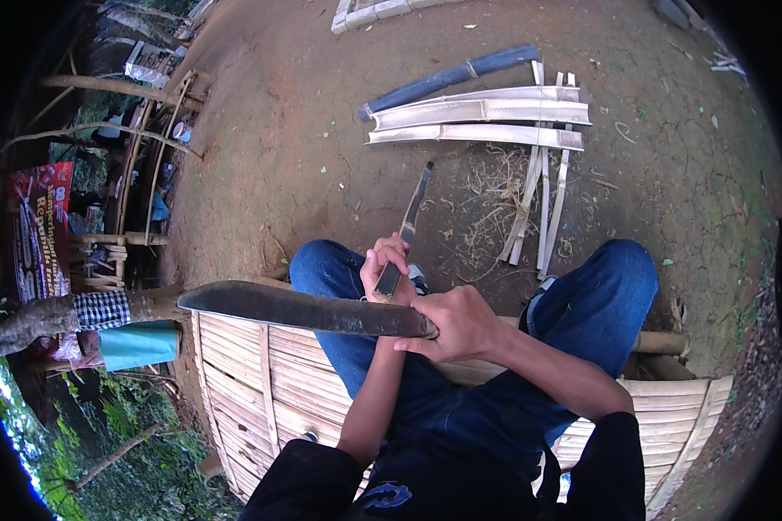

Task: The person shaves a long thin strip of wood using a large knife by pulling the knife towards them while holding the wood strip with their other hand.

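Note:
My right hand (457,325) is closed around the handle of a machete (313,314). Its long dark blade reaches to the left, across my left wrist area and above my thigh. My left hand (388,264) grips a narrow dark strip of split bamboo (415,206), which points away from me over the ground. The strip's near end lies close to the blade; whether the two touch I cannot tell. Most of the machete's handle is hidden inside my right fist.
I sit on a bamboo slat bench (235,373). Ahead on the bare soil lie split bamboo halves (487,111), a dark bamboo pole (452,80), thin bamboo strips (545,208) and curled shavings (491,195). A red banner (39,230) and a wooden pole structure (135,174) stand at left.

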{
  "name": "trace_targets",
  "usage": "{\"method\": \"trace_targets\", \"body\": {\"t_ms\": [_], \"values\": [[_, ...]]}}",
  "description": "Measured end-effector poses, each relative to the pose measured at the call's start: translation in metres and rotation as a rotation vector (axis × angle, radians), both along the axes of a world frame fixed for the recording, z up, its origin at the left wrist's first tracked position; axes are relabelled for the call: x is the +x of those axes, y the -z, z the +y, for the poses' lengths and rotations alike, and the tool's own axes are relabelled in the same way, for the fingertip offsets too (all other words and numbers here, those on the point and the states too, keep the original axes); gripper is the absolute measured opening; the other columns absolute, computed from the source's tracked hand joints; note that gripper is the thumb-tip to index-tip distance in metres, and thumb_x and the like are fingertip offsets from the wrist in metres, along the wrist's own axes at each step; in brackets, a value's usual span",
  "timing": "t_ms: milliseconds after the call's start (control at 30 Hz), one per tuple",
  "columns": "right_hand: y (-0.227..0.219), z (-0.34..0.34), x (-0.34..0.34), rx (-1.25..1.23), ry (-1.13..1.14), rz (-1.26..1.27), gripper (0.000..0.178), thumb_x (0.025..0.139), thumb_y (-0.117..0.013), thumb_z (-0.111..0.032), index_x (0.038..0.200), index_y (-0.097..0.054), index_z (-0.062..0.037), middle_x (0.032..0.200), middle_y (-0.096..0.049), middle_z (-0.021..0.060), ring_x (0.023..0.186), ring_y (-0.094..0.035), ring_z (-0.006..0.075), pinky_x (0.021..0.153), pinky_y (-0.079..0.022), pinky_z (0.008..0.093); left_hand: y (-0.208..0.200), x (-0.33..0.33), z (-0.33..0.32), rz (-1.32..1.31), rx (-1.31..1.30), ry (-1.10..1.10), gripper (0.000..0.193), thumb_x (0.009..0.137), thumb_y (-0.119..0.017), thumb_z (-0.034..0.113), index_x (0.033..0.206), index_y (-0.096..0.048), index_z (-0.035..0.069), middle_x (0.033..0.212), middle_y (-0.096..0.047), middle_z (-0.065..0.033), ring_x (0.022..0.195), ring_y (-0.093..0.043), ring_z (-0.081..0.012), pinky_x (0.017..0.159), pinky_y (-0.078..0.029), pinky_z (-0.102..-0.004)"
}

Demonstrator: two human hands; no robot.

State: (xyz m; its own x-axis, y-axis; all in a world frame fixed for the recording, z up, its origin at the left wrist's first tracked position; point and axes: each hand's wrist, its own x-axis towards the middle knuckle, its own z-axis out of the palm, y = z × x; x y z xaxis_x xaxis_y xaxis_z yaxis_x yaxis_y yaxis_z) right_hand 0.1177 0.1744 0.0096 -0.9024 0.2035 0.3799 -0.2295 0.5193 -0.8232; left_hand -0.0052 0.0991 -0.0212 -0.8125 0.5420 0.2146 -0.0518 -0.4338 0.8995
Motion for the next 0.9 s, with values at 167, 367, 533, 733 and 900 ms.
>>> {"method": "trace_targets", "body": {"t_ms": [167,367,533,733,900], "values": [[0.0006,-0.0003,-0.0012,-0.019,0.004,0.010,0.061,0.080,-0.062,-0.061,0.066,-0.062,-0.0026,0.054,-0.060,0.0102,0.048,-0.062,0.0291,0.047,-0.050,0.0385,-0.0013,0.0020,0.0000,-0.008,-0.005,-0.042,0.054,0.099,-0.026,0.033,0.059,-0.049,0.005,0.071,-0.044,-0.0061,0.085,-0.043,-0.0212,0.104,-0.025,-0.0386],[0.0013,-0.0001,-0.0016,-0.016,-0.005,-0.005,0.060,0.080,-0.061,-0.062,0.066,-0.062,-0.0033,0.054,-0.060,0.0097,0.048,-0.062,0.0290,0.047,-0.050,0.0385,0.0010,0.0024,-0.0015,-0.019,-0.007,-0.052,0.053,0.098,-0.026,0.032,0.059,-0.048,0.005,0.071,-0.044,-0.0060,0.084,-0.042,-0.0211,0.105,-0.025,-0.0389],[0.0020,-0.0015,-0.0014,-0.024,-0.007,0.004,0.060,0.080,-0.061,-0.061,0.066,-0.062,-0.0036,0.054,-0.060,0.0097,0.048,-0.061,0.0292,0.047,-0.050,0.0389,0.0003,0.0040,-0.0018,-0.023,-0.009,-0.065,0.053,0.098,-0.026,0.032,0.058,-0.047,0.005,0.072,-0.044,-0.0061,0.084,-0.042,-0.0212,0.105,-0.025,-0.0394],[0.0001,-0.0004,-0.0002,-0.082,-0.061,-0.037,0.057,0.081,-0.063,-0.059,0.068,-0.063,-0.0033,0.054,-0.059,0.0113,0.049,-0.062,0.0310,0.049,-0.050,0.0401,0.0029,0.0039,-0.0025,-0.032,0.003,-0.064,0.052,0.097,-0.027,0.032,0.059,-0.048,0.004,0.072,-0.045,-0.0067,0.085,-0.043,-0.0215,0.105,-0.025,-0.0393],[-0.0022,0.0022,0.0005,-0.181,-0.143,-0.080,0.050,0.081,-0.064,-0.056,0.078,-0.068,-0.0062,0.055,-0.060,0.0134,0.052,-0.062,0.0329,0.053,-0.050,0.0412,0.0050,0.0044,-0.0036,-0.023,0.008,-0.063,0.051,0.097,-0.029,0.031,0.059,-0.048,0.004,0.074,-0.045,-0.0077,0.086,-0.044,-0.0219,0.105,-0.025,-0.0394]]}}
